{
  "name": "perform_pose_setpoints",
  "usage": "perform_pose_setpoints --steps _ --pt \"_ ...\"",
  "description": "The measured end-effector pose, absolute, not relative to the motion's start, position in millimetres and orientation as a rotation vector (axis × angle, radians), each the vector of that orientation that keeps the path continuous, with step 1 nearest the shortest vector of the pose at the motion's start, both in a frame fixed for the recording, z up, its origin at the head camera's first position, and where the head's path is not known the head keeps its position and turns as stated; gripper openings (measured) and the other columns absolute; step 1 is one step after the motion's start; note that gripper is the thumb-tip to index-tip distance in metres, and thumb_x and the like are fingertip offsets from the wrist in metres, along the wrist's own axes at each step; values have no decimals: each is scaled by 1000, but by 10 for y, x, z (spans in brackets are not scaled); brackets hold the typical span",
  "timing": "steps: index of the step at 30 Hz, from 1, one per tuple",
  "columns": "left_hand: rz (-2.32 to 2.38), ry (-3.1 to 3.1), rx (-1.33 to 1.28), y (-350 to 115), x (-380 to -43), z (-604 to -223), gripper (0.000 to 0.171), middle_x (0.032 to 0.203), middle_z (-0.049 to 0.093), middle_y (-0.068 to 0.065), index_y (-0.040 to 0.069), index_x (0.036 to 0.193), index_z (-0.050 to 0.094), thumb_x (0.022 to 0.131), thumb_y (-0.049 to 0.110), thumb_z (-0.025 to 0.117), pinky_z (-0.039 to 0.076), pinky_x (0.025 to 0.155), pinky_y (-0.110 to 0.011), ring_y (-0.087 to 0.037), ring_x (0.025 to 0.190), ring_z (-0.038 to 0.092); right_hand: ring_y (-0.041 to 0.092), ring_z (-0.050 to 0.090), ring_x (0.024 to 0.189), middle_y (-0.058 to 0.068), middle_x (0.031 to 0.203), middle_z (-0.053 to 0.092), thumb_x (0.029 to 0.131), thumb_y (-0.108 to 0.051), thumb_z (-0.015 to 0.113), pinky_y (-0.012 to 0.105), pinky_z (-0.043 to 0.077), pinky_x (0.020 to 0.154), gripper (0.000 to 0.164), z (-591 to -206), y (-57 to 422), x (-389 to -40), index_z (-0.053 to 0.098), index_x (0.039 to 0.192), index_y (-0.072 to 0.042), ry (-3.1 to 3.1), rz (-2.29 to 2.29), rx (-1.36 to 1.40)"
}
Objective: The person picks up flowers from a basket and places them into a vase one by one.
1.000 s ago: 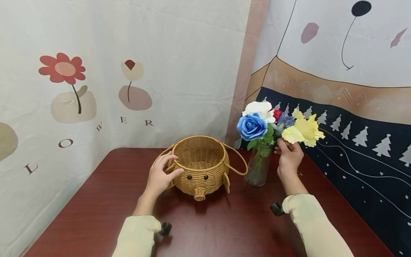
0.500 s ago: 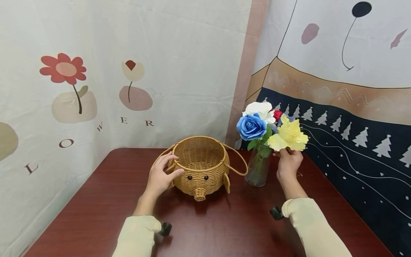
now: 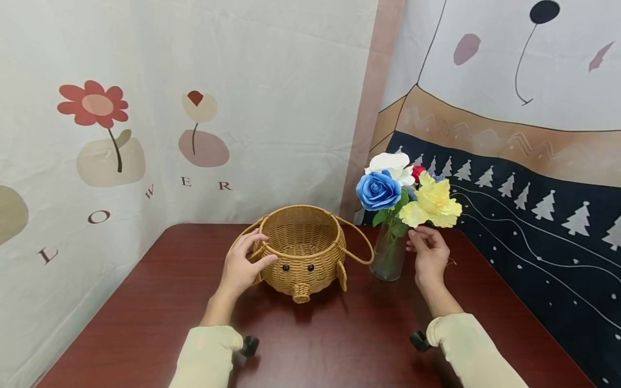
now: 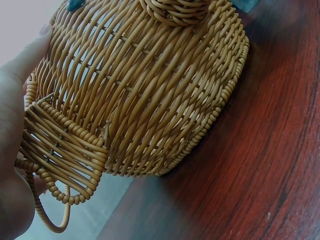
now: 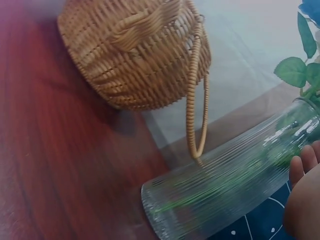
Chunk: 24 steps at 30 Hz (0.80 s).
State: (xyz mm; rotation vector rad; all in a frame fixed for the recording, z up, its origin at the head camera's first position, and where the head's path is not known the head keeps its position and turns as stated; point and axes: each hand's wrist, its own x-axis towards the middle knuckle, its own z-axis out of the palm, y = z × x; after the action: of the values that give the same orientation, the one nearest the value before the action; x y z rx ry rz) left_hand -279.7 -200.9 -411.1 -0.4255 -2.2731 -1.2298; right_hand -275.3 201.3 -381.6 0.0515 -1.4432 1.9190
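A wicker basket [image 3: 302, 277] with bead eyes, a snout and flap ears stands at the middle of the table. My left hand [image 3: 244, 260] holds it at the left side of its rim, thumb on the front. In the left wrist view the thumb [image 4: 30, 57] lies along the weave above one ear flap [image 4: 62, 147]; the other fingers are mostly hidden. A clear ribbed glass vase [image 3: 387, 256] holds artificial flowers: a blue rose [image 3: 378, 189], a white bloom [image 3: 390, 166] and a yellow flower [image 3: 433, 202]. Just beneath the yellow flower, my right hand [image 3: 430, 258] is beside the vase, fingers loosely bent and gripping nothing visible.
One basket handle [image 3: 361, 242] loops out toward the vase, overlapping it in the right wrist view. Part of a red flower [image 3: 418, 172] shows behind the others. The dark red table [image 3: 310, 345] meets printed cloth backdrops [image 3: 271, 108] at the back and right.
The yellow flower has moved left, close against the other blooms, and now stands by the vase. My right hand has come down and away from it. The left hand stays at the basket.
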Motion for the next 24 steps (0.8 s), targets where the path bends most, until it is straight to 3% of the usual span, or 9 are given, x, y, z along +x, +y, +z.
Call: perform_pose_setpoints --steps 5,10,15,19,24 --pt "-1220 -2277 -431 -2045 -2799 -4114 49 142 50 -7 17 117 64 76 37 83 44 95 -49 -30 131 43 13 60 65 1 77 62 90 3 66 22 53 58 21 -3882 1997 -2730 59 106 14 -1510 1902 84" --pt "-1227 -2262 -439 -2077 -2797 -4114 49 142 50 -7 19 117 65 75 35 84 45 93 -49 -28 130 44 13 61 66 0 77 64 89 5 65 23 53 59 22 -3917 1982 -2718 59 107 15 -1579 1871 131" --pt "-1210 -2275 -412 -2118 -2812 -4111 63 139 51 -8 18 130 59 75 35 84 46 92 -46 -27 119 51 10 60 70 -1 80 65 88 4 66 21 52 62 21 -3942 1985 -2713 62 108 12 -1721 1787 148" --pt "-1204 -2307 -382 -2159 -2789 -4091 75 137 51 -9 17 139 51 75 38 84 45 93 -48 -29 116 54 10 59 79 9 91 68 88 -1 69 17 49 65 25 -3977 2029 -2706 65 111 6 -1913 1649 177" --pt "-1189 -2357 -415 -2248 -2737 -4049 75 138 50 -9 15 140 50 77 39 82 45 95 -49 -30 120 52 20 58 97 18 111 64 91 -15 69 18 45 78 35 -3996 2127 -2672 61 123 0 -2184 1393 290"
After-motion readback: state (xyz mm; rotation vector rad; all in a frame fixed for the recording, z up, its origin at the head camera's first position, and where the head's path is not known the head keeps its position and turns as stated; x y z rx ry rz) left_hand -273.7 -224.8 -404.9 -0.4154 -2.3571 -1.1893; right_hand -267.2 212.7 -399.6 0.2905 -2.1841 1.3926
